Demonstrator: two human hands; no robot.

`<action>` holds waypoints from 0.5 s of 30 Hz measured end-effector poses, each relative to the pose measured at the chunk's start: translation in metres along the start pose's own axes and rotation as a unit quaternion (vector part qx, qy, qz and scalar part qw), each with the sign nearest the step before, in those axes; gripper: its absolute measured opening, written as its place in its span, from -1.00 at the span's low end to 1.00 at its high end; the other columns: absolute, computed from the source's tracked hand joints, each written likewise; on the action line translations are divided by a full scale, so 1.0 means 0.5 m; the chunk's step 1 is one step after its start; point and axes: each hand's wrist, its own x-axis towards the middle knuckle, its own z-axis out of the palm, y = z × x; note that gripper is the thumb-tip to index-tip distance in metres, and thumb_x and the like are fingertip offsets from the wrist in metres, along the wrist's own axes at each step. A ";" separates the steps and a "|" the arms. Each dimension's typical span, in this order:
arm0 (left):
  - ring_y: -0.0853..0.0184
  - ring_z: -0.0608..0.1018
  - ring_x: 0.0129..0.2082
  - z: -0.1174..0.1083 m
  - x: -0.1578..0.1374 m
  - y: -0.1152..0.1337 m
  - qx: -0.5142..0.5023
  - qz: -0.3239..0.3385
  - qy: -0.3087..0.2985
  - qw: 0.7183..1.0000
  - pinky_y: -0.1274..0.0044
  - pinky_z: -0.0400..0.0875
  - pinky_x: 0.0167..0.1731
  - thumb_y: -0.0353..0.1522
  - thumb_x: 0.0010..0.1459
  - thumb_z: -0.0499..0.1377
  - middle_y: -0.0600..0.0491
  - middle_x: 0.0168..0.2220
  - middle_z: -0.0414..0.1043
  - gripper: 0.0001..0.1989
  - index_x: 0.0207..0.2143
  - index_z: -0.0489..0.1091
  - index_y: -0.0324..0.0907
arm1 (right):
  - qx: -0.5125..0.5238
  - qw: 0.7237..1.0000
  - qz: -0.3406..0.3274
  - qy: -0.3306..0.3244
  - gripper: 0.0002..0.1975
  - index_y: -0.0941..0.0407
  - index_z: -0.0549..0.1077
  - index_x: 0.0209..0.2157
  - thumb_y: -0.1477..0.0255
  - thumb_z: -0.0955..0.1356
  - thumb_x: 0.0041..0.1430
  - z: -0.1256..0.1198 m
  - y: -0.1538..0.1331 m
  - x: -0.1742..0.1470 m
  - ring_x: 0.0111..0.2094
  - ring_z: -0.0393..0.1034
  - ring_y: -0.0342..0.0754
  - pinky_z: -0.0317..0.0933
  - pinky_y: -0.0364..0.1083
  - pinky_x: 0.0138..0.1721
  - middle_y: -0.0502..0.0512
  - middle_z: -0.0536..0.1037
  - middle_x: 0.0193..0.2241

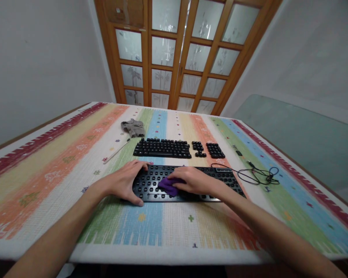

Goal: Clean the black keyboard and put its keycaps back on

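Through the head feed, I had the left hand [124, 180] grasping the left end of the keycap-less keyboard base [151, 184], thumb on its near edge and fingers at its far corner. The right hand's [193, 180] grip was closed on a purple cloth [169, 187], resting on the base left of its middle. The base lay toward the table's [176, 233] near edge, its long axis running roughly along that edge. From the right grip, most of its length stretched rightward; the left hand was nearer its left end. Removed keycaps [162, 148] lay just beyond, toward the far edge.
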 end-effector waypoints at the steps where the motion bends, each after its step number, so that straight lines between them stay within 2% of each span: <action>1: -0.05 0.38 0.05 0.000 0.000 0.000 -0.001 -0.002 -0.001 1.000 0.21 0.29 0.07 -0.04 -0.38 0.48 -0.13 0.10 0.26 -0.16 -0.08 0.19 -0.13 | 0.001 1.000 -0.014 -0.022 -0.79 0.19 0.49 -0.09 0.55 0.33 0.23 0.006 0.003 0.000 -0.22 0.43 -0.04 0.26 -0.08 -0.16 0.19 0.56 -0.20; 3: -0.05 0.38 0.05 0.000 0.000 0.000 -0.002 -0.004 -0.003 1.000 0.21 0.29 0.07 -0.03 -0.38 0.48 -0.13 0.09 0.26 -0.14 -0.07 0.19 -0.13 | 0.003 0.998 -0.023 -0.051 -0.82 0.20 0.51 -0.17 0.59 0.34 0.19 0.008 0.010 -0.004 -0.26 0.41 -0.06 0.26 -0.09 -0.19 0.16 0.55 -0.26; 7: -0.05 0.38 0.05 0.000 -0.001 -0.001 -0.004 -0.006 -0.001 1.000 0.21 0.29 0.06 0.00 -0.37 0.46 -0.12 0.08 0.26 -0.13 -0.05 0.19 -0.13 | 0.011 0.997 0.000 -0.073 -0.85 0.19 0.51 -0.28 0.64 0.34 0.13 -0.010 0.026 -0.028 -0.32 0.38 -0.09 0.23 -0.12 -0.24 0.11 0.53 -0.33; 15: -0.05 0.37 0.06 -0.004 -0.001 0.000 -0.008 -0.005 -0.008 1.000 0.21 0.29 0.07 -0.05 -0.35 0.47 -0.13 0.11 0.26 -0.19 -0.09 0.20 -0.11 | -0.007 0.995 0.083 -0.059 -0.82 0.19 0.53 -0.30 0.65 0.34 0.06 -0.036 0.040 -0.109 -0.35 0.40 -0.08 0.20 -0.14 -0.28 0.11 0.55 -0.38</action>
